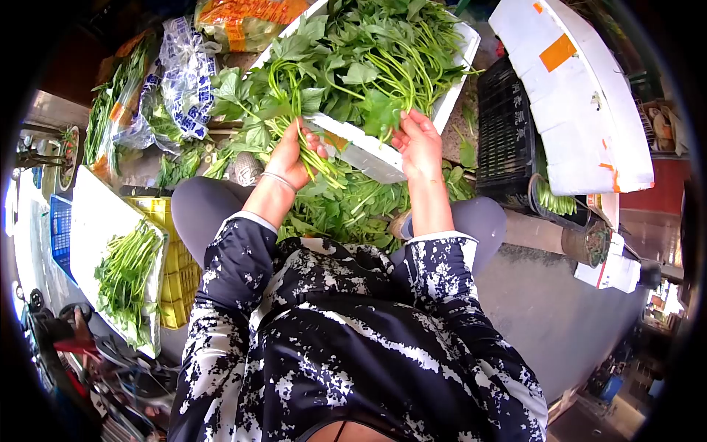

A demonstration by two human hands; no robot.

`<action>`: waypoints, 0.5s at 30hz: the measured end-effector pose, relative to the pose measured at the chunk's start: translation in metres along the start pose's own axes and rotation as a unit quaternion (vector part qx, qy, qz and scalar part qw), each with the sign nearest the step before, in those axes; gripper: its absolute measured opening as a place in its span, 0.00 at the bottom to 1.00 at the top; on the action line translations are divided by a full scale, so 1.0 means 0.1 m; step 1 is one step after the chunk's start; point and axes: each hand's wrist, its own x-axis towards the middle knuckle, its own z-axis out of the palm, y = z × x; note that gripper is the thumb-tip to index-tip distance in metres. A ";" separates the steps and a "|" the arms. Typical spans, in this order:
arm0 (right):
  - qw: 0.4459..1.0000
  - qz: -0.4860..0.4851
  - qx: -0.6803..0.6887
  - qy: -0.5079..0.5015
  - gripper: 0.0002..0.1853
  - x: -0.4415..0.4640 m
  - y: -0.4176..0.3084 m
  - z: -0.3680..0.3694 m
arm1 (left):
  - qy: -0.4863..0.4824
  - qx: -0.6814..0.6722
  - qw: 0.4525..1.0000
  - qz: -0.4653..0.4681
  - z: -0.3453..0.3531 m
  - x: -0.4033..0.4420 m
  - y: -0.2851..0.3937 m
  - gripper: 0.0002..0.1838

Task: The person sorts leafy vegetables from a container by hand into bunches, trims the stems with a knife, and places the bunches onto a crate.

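Greens [364, 40] heap high in a white box [372, 157] at a person's knees. The left hand [293, 158] is closed around a bunch [322, 171] of stems just outside the near wall, leaves fanning up over the rim; the right hand [421, 147] pinches a leafy sprig [383, 110] at the box's near edge. The work appears partway along: a bundle [127, 269] lies on a white board [90, 210] off to the left, while the box looks far from cleared. Loose leaves [331, 210] litter the ground between the feet.
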 end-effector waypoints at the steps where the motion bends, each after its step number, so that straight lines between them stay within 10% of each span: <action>1: 0.996 -0.029 -0.080 0.014 0.12 -0.05 0.02 0.03 | -0.007 0.002 1.000 -0.004 -0.03 0.02 0.01 0.16; 4: 0.955 -0.236 -0.179 0.001 0.10 -0.11 0.14 0.13 | -0.019 0.005 1.000 -0.007 -0.11 0.02 0.03 0.15; 6: 0.929 -0.210 -0.295 0.082 0.07 -0.24 0.13 0.10 | -0.027 0.007 1.000 -0.007 -0.09 0.01 0.03 0.15; 8: 0.817 -0.423 -0.392 0.004 0.07 -0.33 0.25 0.10 | 0.040 0.051 0.998 0.023 -0.04 -0.03 0.00 0.15; 10: 0.891 -0.275 -0.355 -0.067 0.07 -0.59 0.37 0.23 | -0.001 0.068 0.998 0.012 -0.11 0.00 -0.01 0.15; 15: 0.833 -0.265 -0.469 -0.128 0.07 -0.67 0.62 0.20 | -0.046 0.152 0.987 0.017 -0.05 -0.07 -0.08 0.15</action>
